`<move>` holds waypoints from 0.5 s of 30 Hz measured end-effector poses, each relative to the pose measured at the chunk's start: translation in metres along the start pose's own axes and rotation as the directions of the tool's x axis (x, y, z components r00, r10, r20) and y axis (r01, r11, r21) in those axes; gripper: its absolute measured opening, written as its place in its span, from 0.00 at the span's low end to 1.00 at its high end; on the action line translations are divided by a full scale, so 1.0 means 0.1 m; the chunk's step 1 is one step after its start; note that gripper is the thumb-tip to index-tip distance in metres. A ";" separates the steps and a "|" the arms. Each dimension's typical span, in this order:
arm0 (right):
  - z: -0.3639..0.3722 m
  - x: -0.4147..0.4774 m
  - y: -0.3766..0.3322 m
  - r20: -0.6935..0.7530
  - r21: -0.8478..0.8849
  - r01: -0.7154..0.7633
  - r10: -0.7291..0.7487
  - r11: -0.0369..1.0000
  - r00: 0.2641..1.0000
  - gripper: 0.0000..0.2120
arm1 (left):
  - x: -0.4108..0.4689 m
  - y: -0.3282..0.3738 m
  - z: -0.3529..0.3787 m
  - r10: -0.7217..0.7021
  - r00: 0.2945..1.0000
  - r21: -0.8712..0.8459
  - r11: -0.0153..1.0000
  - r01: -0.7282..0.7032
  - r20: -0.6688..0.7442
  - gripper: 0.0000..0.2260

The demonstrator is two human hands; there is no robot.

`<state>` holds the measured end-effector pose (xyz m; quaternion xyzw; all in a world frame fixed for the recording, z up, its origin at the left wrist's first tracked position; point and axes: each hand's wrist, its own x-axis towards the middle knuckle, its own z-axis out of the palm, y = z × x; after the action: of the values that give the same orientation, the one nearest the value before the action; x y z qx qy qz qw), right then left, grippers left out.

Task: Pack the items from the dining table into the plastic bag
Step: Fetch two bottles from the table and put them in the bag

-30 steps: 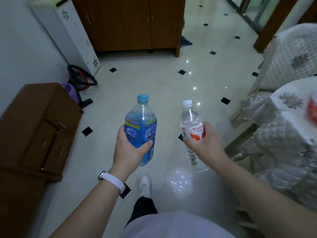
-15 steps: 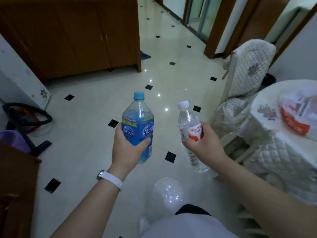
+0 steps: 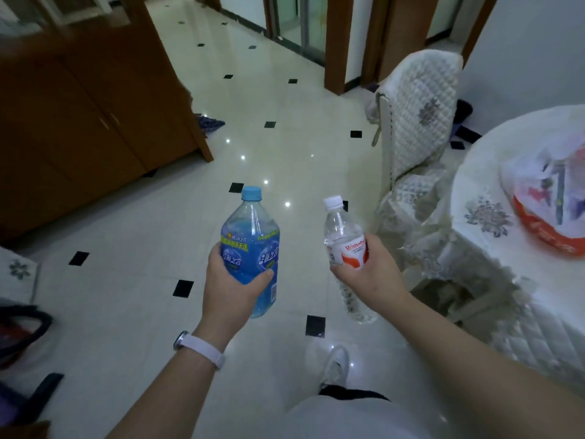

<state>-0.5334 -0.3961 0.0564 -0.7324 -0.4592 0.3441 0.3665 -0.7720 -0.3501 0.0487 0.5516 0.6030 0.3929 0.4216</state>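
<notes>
Fingers point(image 3: 338, 270) wrap clear bottle point(image 3: 343, 239) labelled "Wahaha".

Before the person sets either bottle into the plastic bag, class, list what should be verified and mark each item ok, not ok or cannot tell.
1. Left hand grips the blue bottle firmly: ok.
2. Right hand grips the clear bottle firmly: ok.
3. Both caps on: ok.
4. Plastic bag in sight on the dining table: ok.
5. Bag mouth open enough for a bottle: cannot tell.
6. A hand free to hold the bag open: not ok, both are full.
</notes>
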 end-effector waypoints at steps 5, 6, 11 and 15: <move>-0.50 0.82 -0.10 -0.133 0.073 -0.018 0.027 0.997 0.991 0.18 | 0.82 0.45 0.63 0.082 0.993 -0.002 0.997 -0.082 0.086 0.33; -0.61 0.93 -0.11 -0.168 0.085 -0.022 0.036 0.996 0.985 0.18 | 0.93 0.52 0.77 0.093 0.989 -0.010 0.996 -0.093 0.117 0.33; -0.95 1.30 -0.02 -0.288 0.104 -0.105 0.131 0.989 0.949 0.19 | 1.41 0.75 1.33 0.130 0.954 -0.029 0.991 -0.127 0.271 0.33; -1.07 1.57 0.15 -0.353 0.087 -0.203 0.221 0.975 0.909 0.19 | 1.86 0.83 1.79 0.135 0.912 -0.024 0.990 -0.137 0.387 0.33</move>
<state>-0.3842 -0.2792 0.0704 -0.8193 -0.2937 0.2528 0.4226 -0.5830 -0.1562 0.0523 0.6597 0.4685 0.3033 0.5033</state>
